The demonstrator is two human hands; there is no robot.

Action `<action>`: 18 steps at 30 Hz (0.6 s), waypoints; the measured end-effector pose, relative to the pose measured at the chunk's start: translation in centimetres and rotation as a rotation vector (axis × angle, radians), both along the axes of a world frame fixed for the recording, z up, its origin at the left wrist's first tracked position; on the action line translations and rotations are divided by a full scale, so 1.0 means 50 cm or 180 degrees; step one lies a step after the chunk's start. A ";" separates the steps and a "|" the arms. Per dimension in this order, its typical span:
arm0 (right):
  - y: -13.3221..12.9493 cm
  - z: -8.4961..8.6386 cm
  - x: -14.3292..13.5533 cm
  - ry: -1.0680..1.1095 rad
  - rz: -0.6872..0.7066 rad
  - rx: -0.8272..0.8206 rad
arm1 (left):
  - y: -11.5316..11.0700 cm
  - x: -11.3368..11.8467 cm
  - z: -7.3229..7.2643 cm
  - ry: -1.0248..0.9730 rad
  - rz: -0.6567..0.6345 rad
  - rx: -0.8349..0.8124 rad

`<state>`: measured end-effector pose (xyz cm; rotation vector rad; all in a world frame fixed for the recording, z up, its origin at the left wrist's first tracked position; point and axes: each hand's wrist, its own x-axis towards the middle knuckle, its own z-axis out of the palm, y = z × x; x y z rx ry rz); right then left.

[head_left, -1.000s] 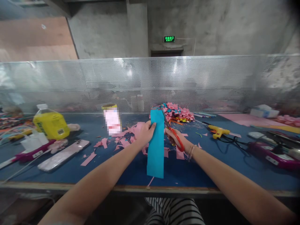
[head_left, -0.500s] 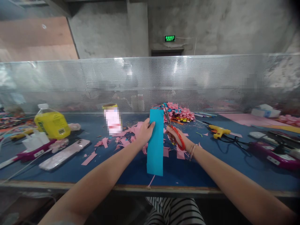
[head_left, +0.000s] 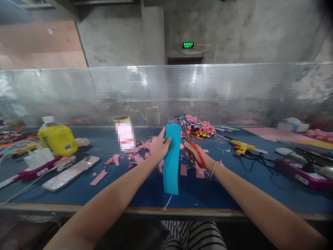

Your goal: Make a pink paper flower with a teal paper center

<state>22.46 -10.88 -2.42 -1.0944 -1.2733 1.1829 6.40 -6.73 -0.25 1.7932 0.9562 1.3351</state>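
A long blue paper strip [head_left: 171, 163] hangs upright over the table, gripped near its upper left edge by my left hand [head_left: 160, 146], thumb in front. My right hand [head_left: 195, 152] is closed round the red handles of a pair of scissors [head_left: 199, 154]. The blades point up and left, parted, beside the strip's top right corner; whether they touch the paper I cannot tell. Pink paper scraps [head_left: 137, 158] lie scattered around and behind both hands.
Behind my hands sits a pile of pink and blue paper pieces [head_left: 200, 125]. Left are a phone [head_left: 71, 173], a yellow-liquid jug [head_left: 57, 137] and a tape roll [head_left: 121, 119]. On the right lie a yellow glue gun [head_left: 242, 147] and a purple power strip [head_left: 303, 173]. A perforated metal screen [head_left: 104, 93] stands behind.
The blue strip has turned slightly and looks narrower. My left index finger now points up along its edge. The scissors stay close to its top right corner, and the view has tilted slightly.
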 end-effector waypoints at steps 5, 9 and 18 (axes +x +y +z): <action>-0.002 0.001 0.000 0.0044 0.0022 0.0073 | -0.006 0.000 0.001 0.0023 0.0056 0.0069; -0.004 0.006 -0.003 0.0285 0.0046 0.0042 | -0.023 -0.001 0.006 0.0024 0.0288 0.0419; -0.004 0.021 0.003 0.0787 -0.0047 0.0139 | 0.053 -0.030 -0.015 0.0133 0.0615 -0.0106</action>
